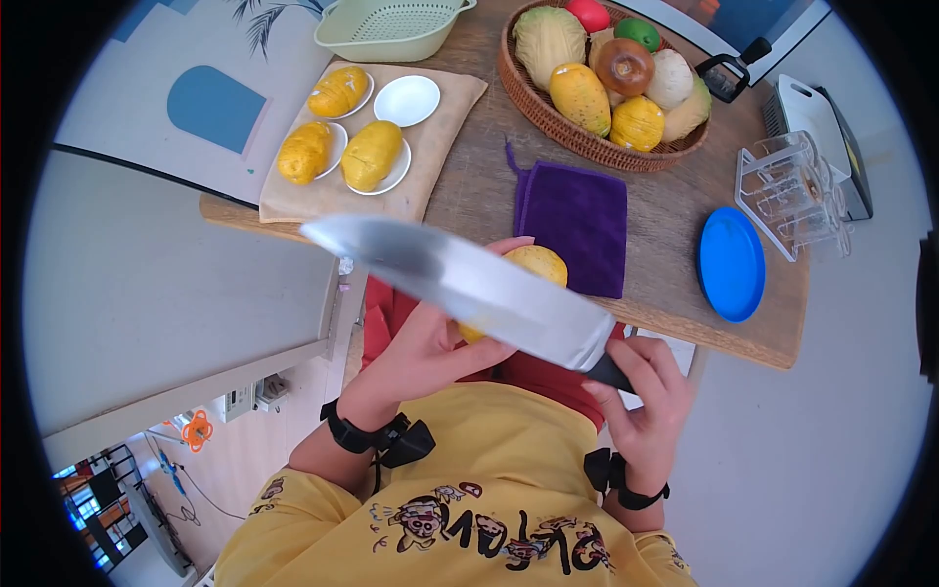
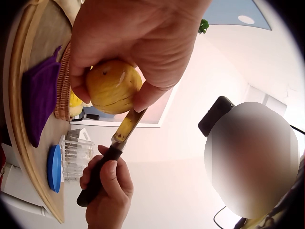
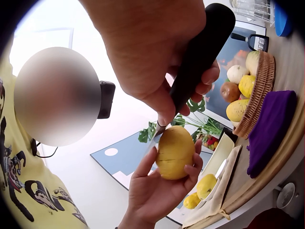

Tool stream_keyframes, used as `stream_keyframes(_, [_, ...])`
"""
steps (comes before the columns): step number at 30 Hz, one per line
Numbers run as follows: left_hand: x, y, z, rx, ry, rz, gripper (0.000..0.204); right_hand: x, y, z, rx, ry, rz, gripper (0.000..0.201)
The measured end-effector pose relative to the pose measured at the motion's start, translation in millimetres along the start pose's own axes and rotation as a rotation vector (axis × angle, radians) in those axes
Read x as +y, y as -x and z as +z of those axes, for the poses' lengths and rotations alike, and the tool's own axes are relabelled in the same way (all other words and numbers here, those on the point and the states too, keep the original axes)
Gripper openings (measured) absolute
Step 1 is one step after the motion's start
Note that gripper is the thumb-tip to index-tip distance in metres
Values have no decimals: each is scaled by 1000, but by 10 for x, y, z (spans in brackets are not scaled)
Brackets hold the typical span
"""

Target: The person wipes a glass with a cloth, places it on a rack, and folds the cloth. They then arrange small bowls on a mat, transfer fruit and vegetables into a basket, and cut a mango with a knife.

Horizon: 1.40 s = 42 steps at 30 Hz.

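My left hand point(image 1: 430, 347) grips a yellow mango point(image 1: 538, 262) between thumb and fingers, held up in front of the body near the table's edge. In my right hand point(image 1: 646, 406) is a large kitchen knife point(image 1: 440, 284), gripped by its black handle point(image 3: 205, 52). Seen from the head, the broad blade passes over the mango and hides part of it and of the left fingers. The left wrist view has the blade right at the mango point(image 2: 114, 87), close to the left thumb. A thin dark line runs across the skin of the mango point(image 3: 175, 152) in the right wrist view.
A purple cloth point(image 1: 577, 225) lies by the table's front edge, with a blue plate point(image 1: 732, 264) to its right. Left are small white dishes point(image 1: 407, 101), several bearing yellow fruits, on a beige mat point(image 1: 440, 147). Behind stand a fruit basket point(image 1: 528, 103), green colander point(image 1: 381, 29) and glass rack point(image 1: 768, 210).
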<state>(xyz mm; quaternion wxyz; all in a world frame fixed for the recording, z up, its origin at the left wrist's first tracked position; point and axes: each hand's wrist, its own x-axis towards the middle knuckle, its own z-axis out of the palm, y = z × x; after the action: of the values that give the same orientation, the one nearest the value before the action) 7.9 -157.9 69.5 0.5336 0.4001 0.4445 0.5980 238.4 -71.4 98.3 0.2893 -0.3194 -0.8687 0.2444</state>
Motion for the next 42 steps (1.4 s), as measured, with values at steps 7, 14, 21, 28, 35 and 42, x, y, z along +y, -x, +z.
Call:
stream_keyframes(7, [-1, 37, 28, 33, -25, -25, 68, 67, 10, 64, 67, -14, 55, 39])
stream_keyframes(14, [-2, -24, -1, 4, -122, 6, 79, -29, -4, 1, -34, -3, 2, 40])
stream_keyframes(21, [29, 25, -36, -38, -80, 20, 69, 30, 7, 53, 24, 14, -6, 40])
stream_keyframes(28, [6, 25, -22, -51, 81, 24, 73, -24, -18, 10, -20, -5, -9, 39])
stream_keyframes(35, [-18, 33, -33, 3, 42, 33, 80, 24, -4, 48, 40, 8, -8, 40])
stream_keyframes(42, [12, -29, -35, 23, -296, 123, 89, -16, -16, -18, -28, -12, -13, 39])
